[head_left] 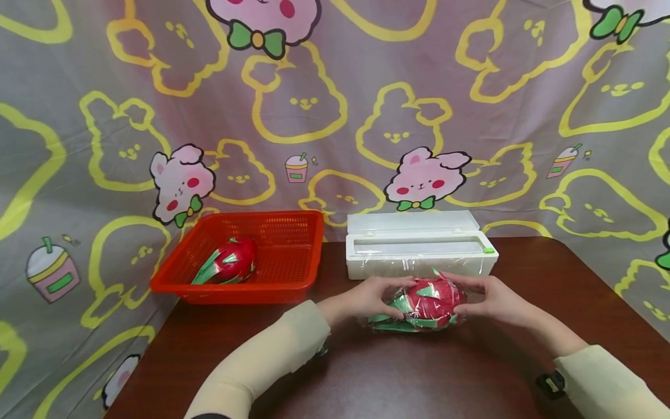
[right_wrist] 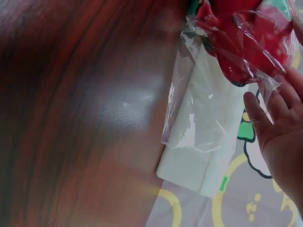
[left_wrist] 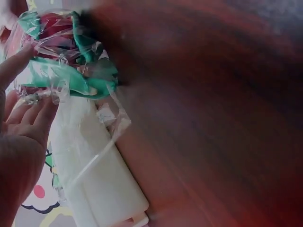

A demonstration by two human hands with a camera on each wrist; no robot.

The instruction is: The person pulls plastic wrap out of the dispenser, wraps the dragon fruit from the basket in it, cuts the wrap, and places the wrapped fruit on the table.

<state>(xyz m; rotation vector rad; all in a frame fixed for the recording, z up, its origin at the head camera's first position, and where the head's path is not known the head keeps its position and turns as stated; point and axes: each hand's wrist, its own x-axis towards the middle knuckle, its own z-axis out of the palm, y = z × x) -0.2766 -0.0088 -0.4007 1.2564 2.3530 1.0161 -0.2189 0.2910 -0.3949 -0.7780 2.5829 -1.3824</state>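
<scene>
A red dragon fruit [head_left: 431,299] with green leafy tips, wrapped in clear cling film, is between the two hands in front of the white box. My left hand [head_left: 363,302] holds its leafy left end, thumb on the near side and fingers behind. On the other end, my right hand [head_left: 494,302] grips the fruit and film from the right. Loose film [right_wrist: 199,116] hangs off the fruit across the white box in the right wrist view. A twisted strand of film [left_wrist: 102,151] trails from the leafy end in the left wrist view.
Behind the hands stands a white cling film dispenser box [head_left: 419,267] with its lid raised and a green slider [head_left: 488,250] at its right. A red plastic basket [head_left: 235,294] at the left holds another dragon fruit [head_left: 238,259]. A patterned curtain [head_left: 335,116] hangs behind the brown table [head_left: 408,378].
</scene>
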